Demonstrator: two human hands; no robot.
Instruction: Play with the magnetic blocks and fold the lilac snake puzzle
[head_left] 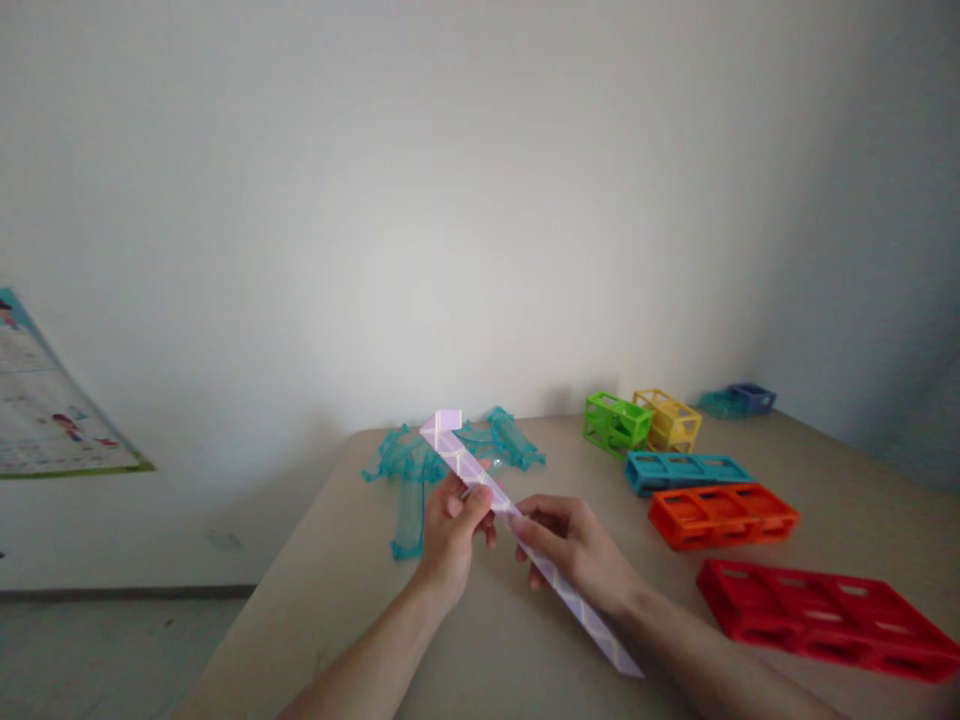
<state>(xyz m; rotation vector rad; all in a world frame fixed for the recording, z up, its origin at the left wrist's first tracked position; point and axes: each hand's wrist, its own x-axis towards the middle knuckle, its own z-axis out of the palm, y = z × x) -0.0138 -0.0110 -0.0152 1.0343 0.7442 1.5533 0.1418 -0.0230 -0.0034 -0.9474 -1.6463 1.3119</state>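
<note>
Both hands hold a long lilac snake puzzle made of wedge-shaped segments. It slants from upper left to lower right, with its far end bent sideways to the right. My left hand is closed on it near the upper part, thumb on top. Farther down its length, my right hand pinches it between thumb and fingers. The straight lower end runs past my right hand towards me. Behind the puzzle, several clear teal plastic pieces lie on the table, partly hidden by it and my left hand.
Along the right of the table lie openwork blocks: red, orange, blue, green and yellow. A dark blue block sits at the far right corner. A wall rises behind; a poster hangs left.
</note>
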